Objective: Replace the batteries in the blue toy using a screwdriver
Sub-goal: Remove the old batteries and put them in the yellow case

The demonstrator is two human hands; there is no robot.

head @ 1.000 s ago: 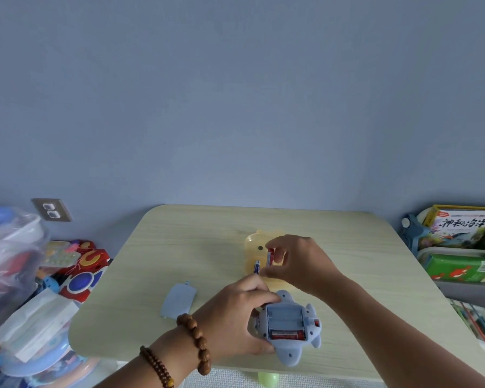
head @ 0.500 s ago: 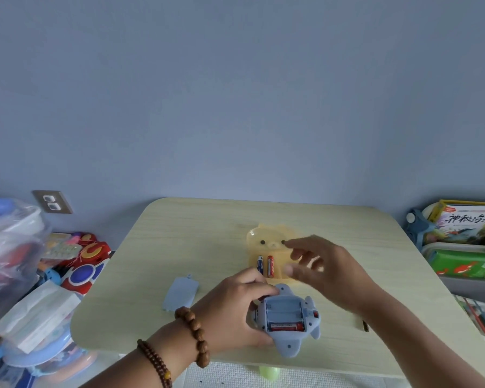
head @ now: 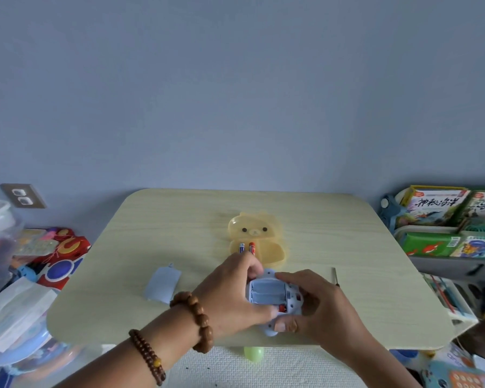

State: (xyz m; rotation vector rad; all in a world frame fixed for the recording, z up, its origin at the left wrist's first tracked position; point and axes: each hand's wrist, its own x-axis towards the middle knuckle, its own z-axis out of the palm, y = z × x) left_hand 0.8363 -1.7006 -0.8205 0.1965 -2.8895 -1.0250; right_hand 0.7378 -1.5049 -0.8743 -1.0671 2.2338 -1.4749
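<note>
The blue toy (head: pixel 268 294) lies upside down near the table's front edge with its battery bay uncovered. One red battery (head: pixel 281 308) sits in the bay's nearest slot; the other slots look bare. My left hand (head: pixel 230 296) grips the toy from the left. My right hand (head: pixel 317 306) holds it from the right, thumb by the red battery. Two batteries (head: pixel 247 247) lie in the yellow bear-shaped tray (head: pixel 269 247) just beyond the toy. The blue battery cover (head: pixel 163 284) rests on the table to the left. A thin screwdriver (head: pixel 335 275) lies to the right.
The pale wooden table (head: pixel 347 233) stands against a blue wall. Toys and plastic bags crowd the floor at the left. Shelves with books (head: pixel 437 208) stand at the right. A green ball (head: pixel 254 354) peeks out under the table's front edge.
My right hand left the two batteries in the bear tray and came back to the toy, now gripping its right side. The left hand kept its hold.
</note>
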